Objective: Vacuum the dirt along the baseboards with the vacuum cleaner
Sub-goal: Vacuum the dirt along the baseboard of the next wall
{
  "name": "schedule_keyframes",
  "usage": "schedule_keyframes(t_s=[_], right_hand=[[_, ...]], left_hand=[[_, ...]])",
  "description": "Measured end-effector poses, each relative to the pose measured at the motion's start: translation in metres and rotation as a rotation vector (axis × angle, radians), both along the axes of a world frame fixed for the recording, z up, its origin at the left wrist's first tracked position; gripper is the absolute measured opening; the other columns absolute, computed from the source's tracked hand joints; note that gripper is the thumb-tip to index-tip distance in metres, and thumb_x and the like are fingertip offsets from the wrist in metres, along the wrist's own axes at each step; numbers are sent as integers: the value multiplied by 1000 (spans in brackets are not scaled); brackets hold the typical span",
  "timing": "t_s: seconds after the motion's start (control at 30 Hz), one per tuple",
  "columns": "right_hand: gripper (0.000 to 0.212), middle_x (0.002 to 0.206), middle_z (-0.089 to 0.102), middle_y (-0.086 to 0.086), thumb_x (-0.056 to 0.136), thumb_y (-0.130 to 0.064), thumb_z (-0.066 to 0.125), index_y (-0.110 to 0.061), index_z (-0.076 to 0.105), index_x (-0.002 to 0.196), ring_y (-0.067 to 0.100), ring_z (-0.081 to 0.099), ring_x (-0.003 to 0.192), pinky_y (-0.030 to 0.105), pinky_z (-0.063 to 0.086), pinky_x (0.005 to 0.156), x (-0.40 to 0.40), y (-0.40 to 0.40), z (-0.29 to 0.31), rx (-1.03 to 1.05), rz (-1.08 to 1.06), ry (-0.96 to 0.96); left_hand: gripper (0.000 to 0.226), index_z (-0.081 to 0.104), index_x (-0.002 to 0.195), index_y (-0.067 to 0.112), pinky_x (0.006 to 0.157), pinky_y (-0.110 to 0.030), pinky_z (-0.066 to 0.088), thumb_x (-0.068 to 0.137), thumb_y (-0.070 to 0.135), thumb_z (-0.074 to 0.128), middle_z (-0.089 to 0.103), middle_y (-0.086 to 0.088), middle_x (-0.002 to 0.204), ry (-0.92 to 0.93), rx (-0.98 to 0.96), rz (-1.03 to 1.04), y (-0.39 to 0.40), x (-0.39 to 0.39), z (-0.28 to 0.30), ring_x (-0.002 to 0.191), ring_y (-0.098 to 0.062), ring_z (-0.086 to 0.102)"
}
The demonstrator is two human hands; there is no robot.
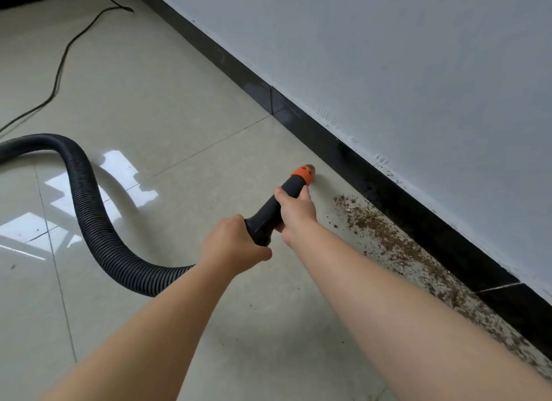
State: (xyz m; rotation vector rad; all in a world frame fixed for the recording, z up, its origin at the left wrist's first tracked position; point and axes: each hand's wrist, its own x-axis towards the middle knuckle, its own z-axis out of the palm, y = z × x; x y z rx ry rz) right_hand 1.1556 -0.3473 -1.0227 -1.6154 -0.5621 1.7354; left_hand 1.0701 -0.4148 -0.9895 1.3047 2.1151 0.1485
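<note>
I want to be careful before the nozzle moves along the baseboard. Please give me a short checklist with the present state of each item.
1. Both hands grip the nozzle tube: ok; left hand at the hose end, right hand nearer the tip.
2. Orange tip low at the floor near the baseboard: ok.
3. Tip over the dirt: not ok; the dirt lies to its right.
4. Hose free of kinks: ok in the visible part.
5. Power cable away from the path: ok.
6. Vacuum running: cannot tell.
</note>
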Motion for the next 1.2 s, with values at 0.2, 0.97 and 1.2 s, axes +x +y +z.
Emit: schedule_keyframes(t_s=[0.2, 0.97, 1.2], right_hand=[[64, 137, 48, 6, 91, -20, 58, -28, 27, 146, 32, 53, 115, 49, 50, 92, 1, -10, 10, -28, -89, -61], [63, 130, 53, 15, 88, -25, 63, -11, 31, 141, 30, 58, 110, 42, 52, 85, 3, -9, -13, -90, -138, 83], [63, 129, 53, 15, 87, -25, 64, -10, 32, 140, 31, 58, 109, 41, 53, 81, 18, -2, -18, -97, -148, 49]], left_hand=[[39, 39, 111, 14, 66, -26, 32, 82, 31, 60, 39, 1, 96, 339, 212, -143, -30, 12, -4, 84, -17, 40], [28, 59, 85, 10, 68, -32, 53, 64, 25, 70, 71, -6, 77, -141, 39, -68, -23, -12, -2, 77, -22, 68], [23, 55, 80, 15, 64, -29, 51, 65, 23, 70, 70, -4, 74, -187, 35, -88, -16, 0, -6, 72, -20, 67]])
